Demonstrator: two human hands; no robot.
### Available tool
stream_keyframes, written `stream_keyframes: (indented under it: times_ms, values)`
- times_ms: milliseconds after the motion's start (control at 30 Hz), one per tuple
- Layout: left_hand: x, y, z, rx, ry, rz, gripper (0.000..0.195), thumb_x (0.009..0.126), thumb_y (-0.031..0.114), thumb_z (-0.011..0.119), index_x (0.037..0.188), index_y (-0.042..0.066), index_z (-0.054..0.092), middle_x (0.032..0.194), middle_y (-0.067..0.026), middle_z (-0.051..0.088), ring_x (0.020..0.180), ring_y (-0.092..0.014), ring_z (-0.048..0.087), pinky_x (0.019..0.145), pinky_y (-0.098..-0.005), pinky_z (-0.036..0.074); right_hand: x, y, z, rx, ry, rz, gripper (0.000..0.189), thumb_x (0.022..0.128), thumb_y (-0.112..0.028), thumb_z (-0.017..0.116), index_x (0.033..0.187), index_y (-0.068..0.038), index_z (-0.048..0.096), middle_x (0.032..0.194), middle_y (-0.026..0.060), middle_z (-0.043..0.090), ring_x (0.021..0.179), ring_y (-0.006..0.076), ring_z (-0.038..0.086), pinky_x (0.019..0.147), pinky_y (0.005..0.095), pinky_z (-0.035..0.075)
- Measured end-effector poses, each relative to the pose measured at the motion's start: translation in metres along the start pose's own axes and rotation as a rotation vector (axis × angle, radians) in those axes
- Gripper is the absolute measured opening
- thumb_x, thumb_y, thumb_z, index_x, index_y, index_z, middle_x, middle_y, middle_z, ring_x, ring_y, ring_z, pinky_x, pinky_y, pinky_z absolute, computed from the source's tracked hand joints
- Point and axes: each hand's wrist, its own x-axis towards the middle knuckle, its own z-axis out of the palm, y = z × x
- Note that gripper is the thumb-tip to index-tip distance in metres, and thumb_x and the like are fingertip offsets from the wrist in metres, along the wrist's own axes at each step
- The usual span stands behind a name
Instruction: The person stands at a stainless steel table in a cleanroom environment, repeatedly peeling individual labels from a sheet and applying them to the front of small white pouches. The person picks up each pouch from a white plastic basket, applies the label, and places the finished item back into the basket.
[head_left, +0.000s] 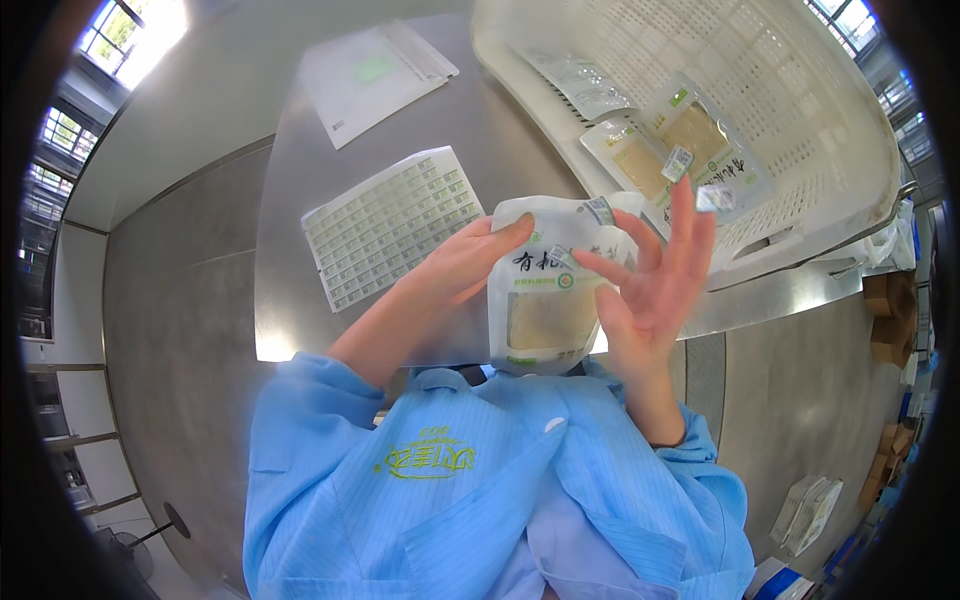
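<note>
My left hand (469, 259) grips a white stand-up pouch (536, 311) by its upper left edge, thumb on the front. Through the pouch's window a pale, beige content shows; writing runs above it. Spread out over the pouch's right side is my right hand (652, 292), with small printed stickers on several fingertips. The index finger's sticker (561, 256) lies against or just over the pouch front; I cannot tell which. Another sticker (598, 210) is at the pouch's upper right edge. Two more, a ring-finger sticker (677, 163) and a little-finger sticker (715, 198), stand clear of it.
A sheet of small stickers (394, 229) lies on the steel table (502, 127), left of the pouch. Behind it rests a translucent bag (375, 79). A white perforated basket (795, 97) at the right holds several pouches (694, 131). Cardboard boxes (889, 319) stand far right.
</note>
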Motion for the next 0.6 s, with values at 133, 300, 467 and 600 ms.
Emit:
stream_keyframes:
  times_ms: [133,300,467,600]
  values:
    - [0.015,-0.010,-0.018,-0.164,0.009,-0.037,0.046,0.097,0.032,0.047,0.131,0.001,0.043,0.131,-0.0138,0.050,0.119,-0.025,0.050,0.099,-0.0393,0.043,0.013,0.011,-0.006,0.054,-0.115,0.047,0.089,0.072,0.004,0.055,0.147,-0.007,0.008,0.152,0.0126,0.007,0.121,0.0297,0.044,0.081,0.0389,0.056]
    - [0.022,-0.013,-0.024,-0.260,-0.106,-0.041,0.048,0.098,0.033,0.045,0.132,0.000,0.041,0.132,-0.0152,0.048,0.120,-0.027,0.050,0.100,-0.0406,0.042,0.023,0.023,-0.009,0.029,-0.180,0.085,0.086,0.074,0.004,0.054,0.147,-0.005,0.009,0.153,0.0108,0.007,0.122,0.0289,0.044,0.081,0.0379,0.056]
    - [0.029,-0.021,-0.030,-0.314,-0.188,-0.021,0.048,0.098,0.034,0.045,0.132,0.000,0.041,0.132,-0.0152,0.049,0.120,-0.027,0.050,0.100,-0.0407,0.042,0.028,0.030,-0.007,0.067,-0.177,0.084,0.086,0.076,0.006,0.053,0.147,-0.004,0.007,0.153,0.0115,0.005,0.122,0.0288,0.044,0.081,0.0371,0.057]
    - [0.028,-0.020,-0.029,-0.311,-0.168,-0.019,0.048,0.098,0.034,0.045,0.132,0.001,0.041,0.132,-0.0151,0.049,0.120,-0.027,0.050,0.100,-0.0407,0.041,0.029,0.033,-0.008,0.081,-0.171,0.087,0.086,0.076,0.008,0.053,0.147,-0.004,0.007,0.153,0.0116,0.004,0.123,0.0289,0.043,0.081,0.0369,0.057]
